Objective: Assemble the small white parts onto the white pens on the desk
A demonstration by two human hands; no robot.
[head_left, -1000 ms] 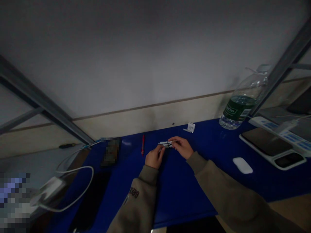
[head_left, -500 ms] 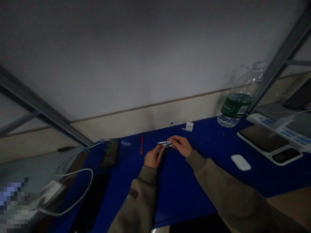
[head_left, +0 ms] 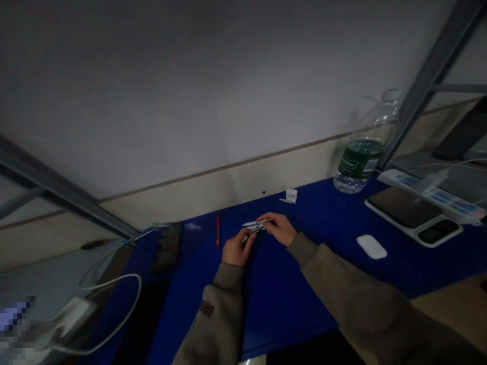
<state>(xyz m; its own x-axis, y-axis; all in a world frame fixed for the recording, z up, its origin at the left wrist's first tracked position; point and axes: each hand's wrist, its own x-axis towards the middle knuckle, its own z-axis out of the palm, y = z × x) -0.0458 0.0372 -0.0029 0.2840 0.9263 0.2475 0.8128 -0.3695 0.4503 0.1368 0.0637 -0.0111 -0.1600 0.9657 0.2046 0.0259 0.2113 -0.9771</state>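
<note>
The left hand [head_left: 238,248] and the right hand [head_left: 279,228] are both closing narrow on a slim white pen-like object [head_left: 254,226], holding it between the fingers over the middle of the blue tabletop [head_left: 289,289]. A red pen [head_left: 218,230] is lying just beside the left hand, and a white plug [head_left: 291,195] is standing farther ahead

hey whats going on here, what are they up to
A person is holding a few slim white-and-black pen-like sticks between their left hand and right hand, above a dark blue tabletop. A slender red pen lies just left of the hands. Farther right are a clear plastic water bottle with a green label and a white oval computer mouse.
</note>
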